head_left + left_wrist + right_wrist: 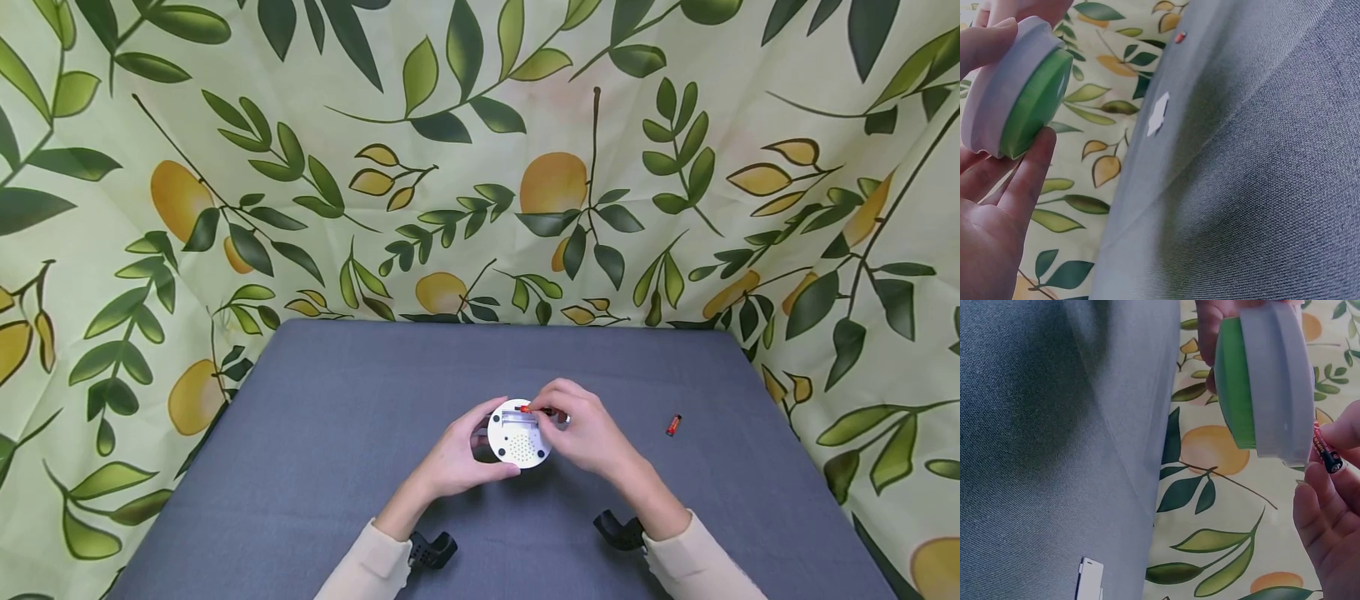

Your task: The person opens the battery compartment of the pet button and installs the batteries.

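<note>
A round white device (pixel 519 450) with a green dome (pixel 1038 103) is held above the table in my left hand (pixel 457 454), thumb and fingers gripping its edge. Its flat face with small holes and an uncovered battery compartment (pixel 517 419) shows in the head view. My right hand (pixel 581 425) pinches a red and black battery (pixel 1325 451) between thumb and fingers at the compartment. Fingers partly hide that battery, so I cannot tell how far it sits inside. Another red and black battery (pixel 674 425) lies on the table to the right.
Grey cloth covers the table (pixel 360 375). A small white cover (pixel 1090 579) with tabs lies on it, seen in both wrist views. Leaf-and-fruit patterned fabric (pixel 450 208) hangs behind and at the sides.
</note>
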The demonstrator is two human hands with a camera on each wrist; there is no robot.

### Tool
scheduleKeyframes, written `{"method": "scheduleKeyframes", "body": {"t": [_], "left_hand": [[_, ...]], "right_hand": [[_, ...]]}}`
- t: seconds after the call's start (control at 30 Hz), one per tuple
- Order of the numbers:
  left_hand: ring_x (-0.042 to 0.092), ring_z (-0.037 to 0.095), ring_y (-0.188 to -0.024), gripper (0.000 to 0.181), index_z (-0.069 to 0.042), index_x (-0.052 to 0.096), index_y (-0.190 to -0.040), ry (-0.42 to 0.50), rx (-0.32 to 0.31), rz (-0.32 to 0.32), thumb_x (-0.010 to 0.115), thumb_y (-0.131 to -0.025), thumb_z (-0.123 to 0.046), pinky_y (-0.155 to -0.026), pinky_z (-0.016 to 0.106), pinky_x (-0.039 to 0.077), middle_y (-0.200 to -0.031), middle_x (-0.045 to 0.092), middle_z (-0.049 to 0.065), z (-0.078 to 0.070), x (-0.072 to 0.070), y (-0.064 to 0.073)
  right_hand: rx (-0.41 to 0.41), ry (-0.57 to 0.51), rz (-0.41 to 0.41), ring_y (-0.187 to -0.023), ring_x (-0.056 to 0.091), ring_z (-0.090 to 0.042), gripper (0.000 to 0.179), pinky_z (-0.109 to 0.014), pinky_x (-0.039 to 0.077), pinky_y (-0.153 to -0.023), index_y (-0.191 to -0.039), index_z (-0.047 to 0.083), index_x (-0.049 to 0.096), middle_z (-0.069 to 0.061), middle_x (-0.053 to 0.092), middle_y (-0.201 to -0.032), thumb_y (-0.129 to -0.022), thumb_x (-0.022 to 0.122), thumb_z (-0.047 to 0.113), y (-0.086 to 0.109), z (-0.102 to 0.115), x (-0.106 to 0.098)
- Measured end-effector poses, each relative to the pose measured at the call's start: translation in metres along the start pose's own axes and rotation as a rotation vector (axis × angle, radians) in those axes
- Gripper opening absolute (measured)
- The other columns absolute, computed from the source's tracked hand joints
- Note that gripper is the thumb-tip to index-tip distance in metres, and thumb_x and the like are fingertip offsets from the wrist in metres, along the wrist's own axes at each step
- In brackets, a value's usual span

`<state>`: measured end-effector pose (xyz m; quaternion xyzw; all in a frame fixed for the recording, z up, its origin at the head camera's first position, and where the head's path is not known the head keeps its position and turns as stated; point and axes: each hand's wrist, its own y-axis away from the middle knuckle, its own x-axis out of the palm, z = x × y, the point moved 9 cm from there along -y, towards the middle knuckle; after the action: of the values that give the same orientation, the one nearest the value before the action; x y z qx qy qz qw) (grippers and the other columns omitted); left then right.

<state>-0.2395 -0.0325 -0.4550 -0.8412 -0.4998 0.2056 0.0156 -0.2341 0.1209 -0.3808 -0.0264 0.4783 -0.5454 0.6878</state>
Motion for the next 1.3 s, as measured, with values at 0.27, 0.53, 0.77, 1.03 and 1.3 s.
{"method": "scheduleKeyframes", "body": {"t": [0.27,0.53,0.77,1.03,1.3], "left_hand": [[0.061,0.016,-0.115,0.088,-0.002,0.042,-0.152,0.012,0.012,0.010,0.090,-0.078,-0.016,-0.095,0.030,0.056,-0.142,0.055,0.003,-0.001,0.002,-0.001],[0.061,0.016,-0.114,0.086,-0.011,0.044,-0.151,0.017,0.007,0.004,0.090,-0.078,-0.017,-0.096,0.030,0.055,-0.142,0.055,0.002,0.001,0.002,0.000],[0.061,0.016,-0.116,0.088,-0.003,0.043,-0.151,0.025,0.014,0.005,0.090,-0.078,-0.016,-0.097,0.030,0.055,-0.142,0.054,0.003,0.001,0.003,0.001],[0.061,0.016,-0.115,0.087,-0.009,0.044,-0.151,0.036,0.016,-0.009,0.090,-0.078,-0.016,-0.097,0.031,0.055,-0.141,0.056,0.003,-0.002,0.000,0.002],[0.059,0.017,-0.116,0.086,-0.013,0.046,-0.151,0.025,0.003,-0.025,0.091,-0.077,-0.017,-0.096,0.031,0.055,-0.140,0.056,0.002,-0.003,-0.004,0.002]], "right_hand": [[-0.028,0.058,0.026,-0.087,0.056,-0.009,0.014,-0.033,0.055,-0.066,-0.090,0.010,0.075,0.008,0.065,-0.095,-0.083,0.075,-0.003,-0.001,0.003,0.005],[-0.026,0.067,0.012,-0.088,0.057,-0.010,0.014,-0.037,0.057,-0.069,-0.090,0.010,0.076,0.007,0.064,-0.094,-0.083,0.076,-0.003,0.000,0.002,0.007],[0.039,0.036,-0.008,-0.083,0.056,-0.010,0.013,-0.034,0.054,-0.062,-0.090,0.010,0.077,0.007,0.062,-0.093,-0.082,0.079,0.000,0.002,-0.004,0.008],[0.170,-0.039,-0.026,-0.075,0.054,-0.011,0.013,-0.030,0.051,-0.062,-0.093,0.015,0.076,0.009,0.062,-0.091,-0.085,0.081,0.007,0.005,-0.018,0.002],[0.400,-0.128,0.030,-0.083,0.061,-0.013,0.014,-0.030,0.056,-0.074,-0.105,0.010,0.075,0.004,0.068,-0.097,-0.094,0.074,0.018,0.012,-0.041,0.004]]}}
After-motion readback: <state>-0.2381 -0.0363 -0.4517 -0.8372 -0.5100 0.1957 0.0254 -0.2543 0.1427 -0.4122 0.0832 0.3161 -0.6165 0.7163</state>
